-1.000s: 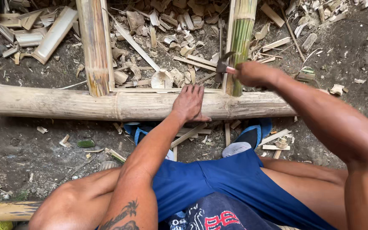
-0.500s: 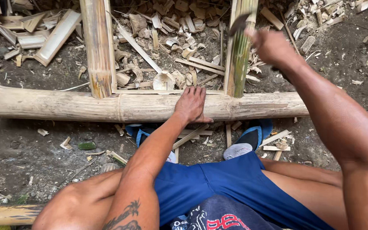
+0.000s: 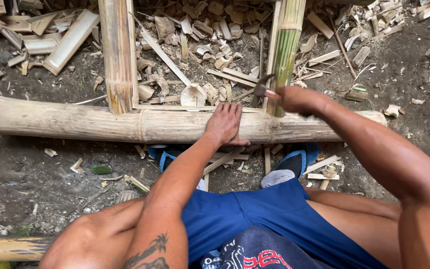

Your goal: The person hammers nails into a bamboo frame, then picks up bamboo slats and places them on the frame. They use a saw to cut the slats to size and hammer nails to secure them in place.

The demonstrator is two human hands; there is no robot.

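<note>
A thick dry bamboo pole (image 3: pixel 100 122) lies across the ground in front of me. My left hand (image 3: pixel 226 123) presses flat on its top, fingers spread. My right hand (image 3: pixel 298 99) is closed on a small blade tool (image 3: pixel 263 85), whose dark metal head sits against the lower end of a green bamboo piece (image 3: pixel 285 47) that leans up from the pole. A split yellow bamboo piece (image 3: pixel 118 50) rests on the pole further left.
Bamboo chips and slats (image 3: pixel 205 45) litter the dirt beyond the pole. Blue sandals (image 3: pixel 299 159) sit under the pole by my knees. Another bamboo end (image 3: pixel 6 247) lies at lower left. Cut lengths (image 3: pixel 70 42) lie at upper left.
My right hand rose with the blade half a second ago and has come back down to the base of the green bamboo. The left hand stayed on the pole.
</note>
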